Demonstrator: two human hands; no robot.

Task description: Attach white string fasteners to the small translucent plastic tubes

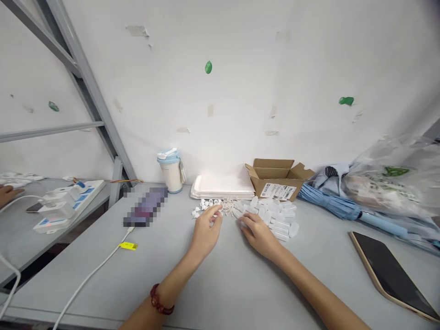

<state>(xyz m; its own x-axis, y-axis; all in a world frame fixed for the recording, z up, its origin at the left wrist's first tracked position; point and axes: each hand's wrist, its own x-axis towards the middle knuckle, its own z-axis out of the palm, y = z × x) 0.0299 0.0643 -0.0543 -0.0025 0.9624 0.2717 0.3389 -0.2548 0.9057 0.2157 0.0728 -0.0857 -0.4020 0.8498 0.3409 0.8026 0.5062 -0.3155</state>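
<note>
My left hand (206, 231) rests on the grey table (220, 284) with its fingers curled and pinched at a tangle of thin cream strings (229, 206), beside a scatter of small white caps (204, 205). My right hand (258, 233) lies close to it, fingers bent down onto the near edge of a pile of small translucent white tubes (278, 215); what they hold is hidden. A red bead bracelet (160, 300) circles my left wrist.
Behind the pile stand an open cardboard box (277, 179), a stack of white paper bags (223, 187) and a white-and-blue cup (171, 170). A phone (146, 207) with cable lies left, a tablet (392, 272) right. Blue umbrella (330, 204), plastic bag (392, 181). Power strip (68, 204) and another person's hand (8, 193) far left.
</note>
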